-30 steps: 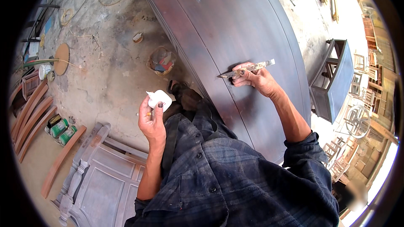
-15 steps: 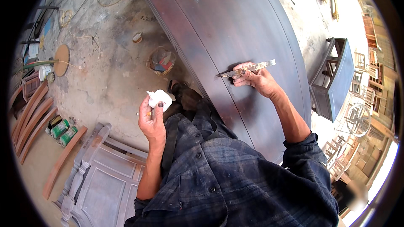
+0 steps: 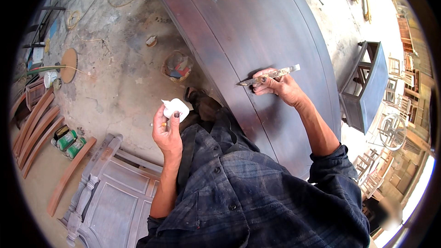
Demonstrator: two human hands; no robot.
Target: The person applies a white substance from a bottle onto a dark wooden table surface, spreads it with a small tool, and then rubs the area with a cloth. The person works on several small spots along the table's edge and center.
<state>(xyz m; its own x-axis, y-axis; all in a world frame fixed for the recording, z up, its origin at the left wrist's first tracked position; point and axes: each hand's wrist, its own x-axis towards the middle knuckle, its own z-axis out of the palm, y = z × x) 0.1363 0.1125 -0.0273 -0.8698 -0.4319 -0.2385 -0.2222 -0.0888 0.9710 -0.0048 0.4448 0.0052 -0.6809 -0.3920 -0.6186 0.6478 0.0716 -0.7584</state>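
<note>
My right hand (image 3: 275, 84) is closed around a slim, paint-smeared tool (image 3: 288, 70) with a dark, pointed tip. That tip is at the groove in a long, dark-stained wooden panel (image 3: 239, 23), and my fingers rest on or just over the surface. To the left, clear of the panel, my left hand (image 3: 166, 131) grips a small white squeeze bottle (image 3: 178, 109) with a narrow nozzle. Between the left fingers sits a small yellow-and-white stub (image 3: 164, 124), apparently a cigarette.
A basket of scraps (image 3: 177, 68) stands on the concrete floor beside the panel. Carved grey panelling (image 3: 117, 190), curved wooden pieces (image 3: 69, 179) and green cans (image 3: 69, 140) lie lower left. A dark wooden frame (image 3: 367, 82) stands right, with chairs beyond.
Hardly anything differs. My left hand and the bottle have shifted very slightly right; the right hand and its tool stay at the groove.
</note>
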